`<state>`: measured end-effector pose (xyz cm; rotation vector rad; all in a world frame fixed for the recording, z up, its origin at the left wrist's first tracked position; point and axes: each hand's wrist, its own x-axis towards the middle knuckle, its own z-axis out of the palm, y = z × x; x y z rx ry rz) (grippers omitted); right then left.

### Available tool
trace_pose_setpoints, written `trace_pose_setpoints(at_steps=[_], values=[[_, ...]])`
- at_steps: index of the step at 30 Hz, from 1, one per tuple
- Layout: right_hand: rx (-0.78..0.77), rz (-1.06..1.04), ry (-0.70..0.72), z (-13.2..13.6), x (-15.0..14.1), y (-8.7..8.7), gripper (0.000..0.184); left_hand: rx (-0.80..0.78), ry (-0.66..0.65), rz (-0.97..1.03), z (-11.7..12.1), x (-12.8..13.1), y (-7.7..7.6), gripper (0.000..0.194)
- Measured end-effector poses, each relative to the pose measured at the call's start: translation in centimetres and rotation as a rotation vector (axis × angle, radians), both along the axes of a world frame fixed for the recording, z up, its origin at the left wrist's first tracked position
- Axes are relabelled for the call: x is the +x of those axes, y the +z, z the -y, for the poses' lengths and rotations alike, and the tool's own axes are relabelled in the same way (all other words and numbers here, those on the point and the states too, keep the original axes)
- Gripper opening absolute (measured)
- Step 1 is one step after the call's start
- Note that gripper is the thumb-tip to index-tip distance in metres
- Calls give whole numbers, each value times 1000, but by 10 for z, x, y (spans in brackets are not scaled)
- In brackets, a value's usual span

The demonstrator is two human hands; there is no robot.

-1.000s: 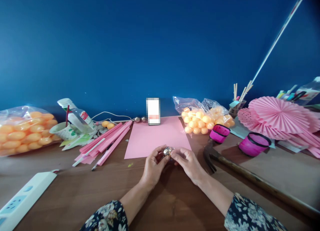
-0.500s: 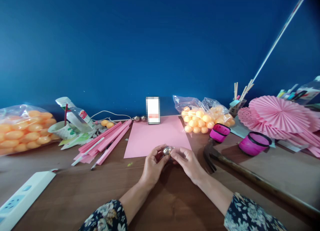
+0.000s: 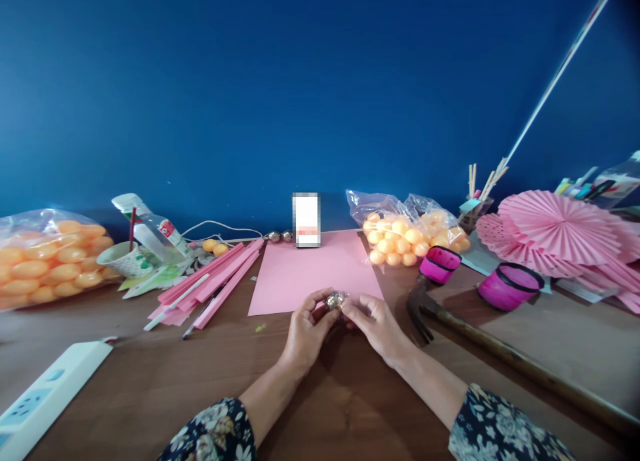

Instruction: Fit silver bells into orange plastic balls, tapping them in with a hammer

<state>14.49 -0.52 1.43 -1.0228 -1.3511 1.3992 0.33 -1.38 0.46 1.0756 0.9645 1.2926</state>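
Between my hands is a small shiny silver ball (image 3: 335, 301), held just over the near edge of a pink paper sheet (image 3: 315, 274). My left hand (image 3: 311, 324) has its fingers closed around the ball's left side, thumb in front. The fingers of my right hand (image 3: 371, 321) pinch at the ball's right side, where something clear and crinkled shows, too small to make out. The undersides of both hands and the lower part of the ball are hidden.
A hammer (image 3: 480, 341) lies right of my hands, with magenta rings (image 3: 509, 288) beyond it. Bagged orange balls (image 3: 395, 238) stand behind. At left are pink paper strips (image 3: 215, 284), a paper cup (image 3: 125, 259) and a power strip (image 3: 50, 398). A phone (image 3: 307, 221) stands at the back.
Both hands stay in nearly the same place. The silver ball looks slightly turned between the fingers, and the view has shifted a little.
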Motion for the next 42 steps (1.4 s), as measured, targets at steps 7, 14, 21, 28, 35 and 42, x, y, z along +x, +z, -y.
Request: trace_pose_setpoints(at_steps=[7,14,21,28,35,42], values=[[-17,11,-10,0,0,0,29,-1,1,-6,0,0,0,39],[-8,7,1,-1,1,-1,28,10,9,-14,-1,0,-3,38],[-23,2,0,-1,2,-1,31,-6,0,-5,-2,-1,-4,38],[-73,-16,8,-1,3,-2,30,10,11,-21,0,0,-3,36],[-89,-18,-10,-2,4,-5,33,5,27,-22,0,0,-4,37],[-83,-7,-17,-2,3,-3,31,35,29,-59,0,0,-4,36]])
